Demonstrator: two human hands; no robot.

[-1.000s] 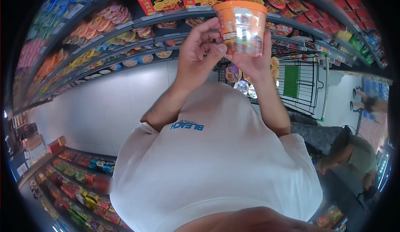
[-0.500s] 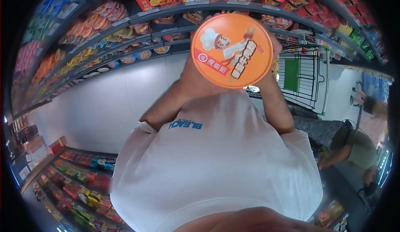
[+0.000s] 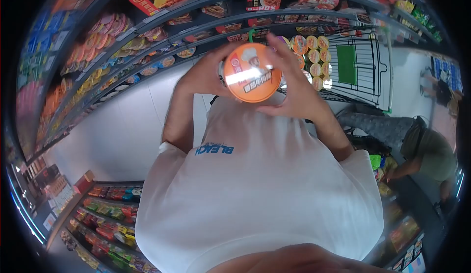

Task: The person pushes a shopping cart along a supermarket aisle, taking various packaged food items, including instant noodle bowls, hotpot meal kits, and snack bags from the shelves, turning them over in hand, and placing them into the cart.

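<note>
An orange, round-lidded instant food cup (image 3: pixel 249 84) is held up in front of my chest, its lid facing me with a cartoon chef and Chinese lettering. Glare crosses the lid. My left hand (image 3: pixel 206 72) wraps the cup's left side, its fingers partly hidden behind it. On the right, my right hand (image 3: pixel 297 89) curves around the cup with thumb and fingers spread apart; contact with the cup is not plain. Beyond that hand, a shopping cart (image 3: pixel 360 89) holds several cups with yellow and orange lids (image 3: pixel 315 56).
Curved-looking shelves (image 3: pixel 162 25) of packaged food run across the front and left. Another snack rack (image 3: pixel 105 219) stands at lower left. At right, a person in a green top (image 3: pixel 431 148) bends over packages. Pale floor (image 3: pixel 122 130) shows at left.
The cup has moved down and left, away from my face, and looks smaller. My right hand's fingers have spread beside it. The cups in the cart have come into view.
</note>
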